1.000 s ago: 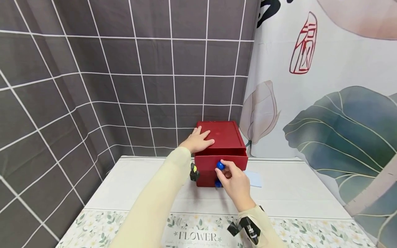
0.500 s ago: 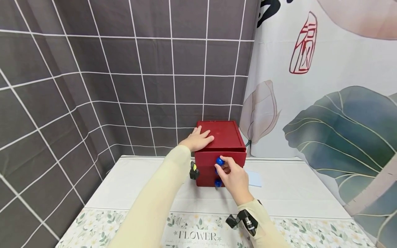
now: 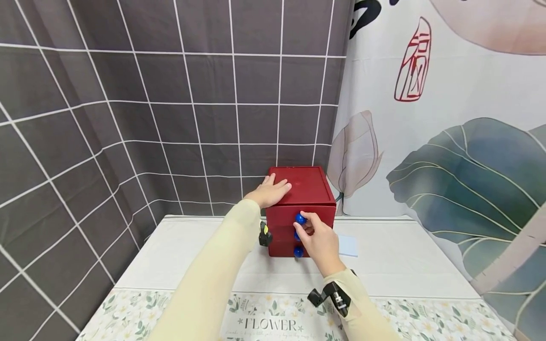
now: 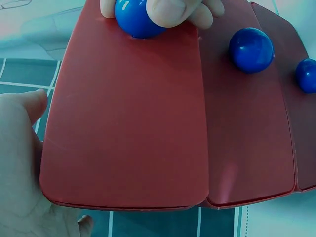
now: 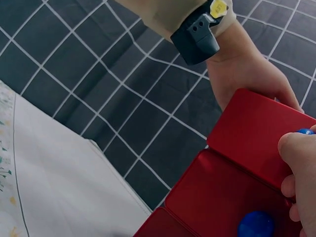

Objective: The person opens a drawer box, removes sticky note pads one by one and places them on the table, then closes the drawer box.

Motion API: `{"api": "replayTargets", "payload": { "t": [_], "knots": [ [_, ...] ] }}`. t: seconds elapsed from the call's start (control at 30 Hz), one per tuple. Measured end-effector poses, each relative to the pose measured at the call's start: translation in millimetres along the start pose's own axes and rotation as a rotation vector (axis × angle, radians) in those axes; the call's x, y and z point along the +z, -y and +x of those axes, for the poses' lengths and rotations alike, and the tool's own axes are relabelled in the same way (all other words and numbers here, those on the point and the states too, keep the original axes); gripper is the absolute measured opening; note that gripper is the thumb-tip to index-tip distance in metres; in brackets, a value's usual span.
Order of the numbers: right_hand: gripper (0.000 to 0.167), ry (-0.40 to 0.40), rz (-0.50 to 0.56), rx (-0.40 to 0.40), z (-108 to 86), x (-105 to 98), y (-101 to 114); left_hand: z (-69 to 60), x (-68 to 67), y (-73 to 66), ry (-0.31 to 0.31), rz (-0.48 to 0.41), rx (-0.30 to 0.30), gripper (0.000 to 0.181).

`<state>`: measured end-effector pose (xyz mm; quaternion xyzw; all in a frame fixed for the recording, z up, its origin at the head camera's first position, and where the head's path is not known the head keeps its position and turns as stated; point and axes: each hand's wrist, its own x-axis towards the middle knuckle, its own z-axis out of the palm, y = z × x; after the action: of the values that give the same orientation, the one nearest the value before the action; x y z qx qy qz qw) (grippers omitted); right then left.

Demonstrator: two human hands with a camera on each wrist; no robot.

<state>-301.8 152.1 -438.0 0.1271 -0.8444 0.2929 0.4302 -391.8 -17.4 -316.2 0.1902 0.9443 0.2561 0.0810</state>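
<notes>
A red box of three stacked drawers [image 3: 279, 215] stands on the table, each drawer front bearing a round blue knob. My left hand [image 3: 268, 194] rests on the left part of its top [image 3: 304, 184], fingers spread. With thumb and fingers my right hand [image 3: 321, 241] pinches the top drawer's knob [image 4: 133, 19]. That drawer's front [image 4: 123, 118] sits flush with the cabinet. Below it, the middle knob [image 4: 251, 50] and the bottom knob [image 3: 298, 252] are untouched. In the right wrist view, the fingertips on the top knob are partly cut off by the frame edge.
Beside the box's right side lies a pale blue flat sheet [image 3: 348, 246] on the white table [image 3: 196, 260]. A dark gridded curtain [image 3: 213, 118] hangs behind and to the left. A printed white curtain [image 3: 384, 199] hangs at the right.
The top drawer, open a second ago, has slid back into the box. My right hand has moved forward with its knob. My left hand has stayed on the top.
</notes>
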Motion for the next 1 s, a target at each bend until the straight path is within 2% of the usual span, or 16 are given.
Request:
{"api": "replayTargets", "payload": {
  "t": [0.4, 1.0],
  "knots": [
    [0.036, 0.028, -0.003, 0.025, 5.0, 1.8, -1.0, 3.9, 2.6, 1.8, 0.000, 0.012, -0.013, 0.064],
    [0.037, 0.030, -0.002, 0.059, 8.8, 3.8, -1.9, 7.1, 6.8, 3.3, -0.029, 0.218, 0.020, 0.071]
  ]
}}
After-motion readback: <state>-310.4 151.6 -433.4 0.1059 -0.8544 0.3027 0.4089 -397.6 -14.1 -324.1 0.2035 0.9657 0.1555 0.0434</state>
